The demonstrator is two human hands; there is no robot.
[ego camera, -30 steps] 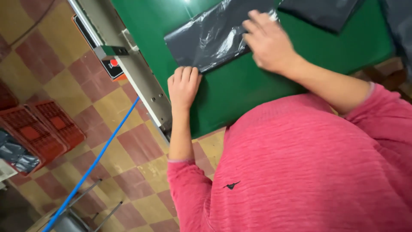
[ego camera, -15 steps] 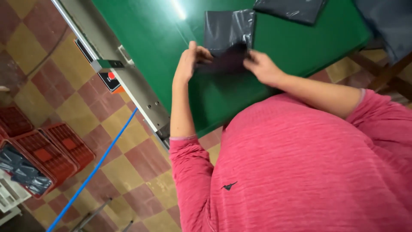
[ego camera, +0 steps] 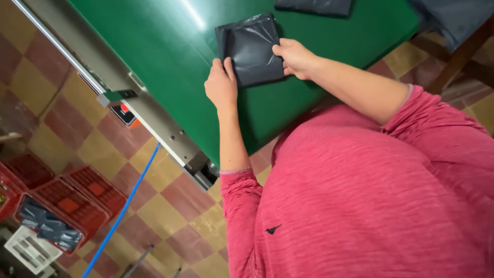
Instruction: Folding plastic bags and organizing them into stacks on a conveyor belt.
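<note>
Head view, both hands (ego camera: pixel 222 85) (ego camera: pixel 292 56) pinching folded black bag (ego camera: pixel 252 49), fingertips hidden

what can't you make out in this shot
Head view only:
- Bag: underside hidden against the green table.
- Left hand: fingers' tips curl out of sight at the bag's edge.
- Second bag: cut off by the top edge.
- Red crate: contents too small to tell.
</note>
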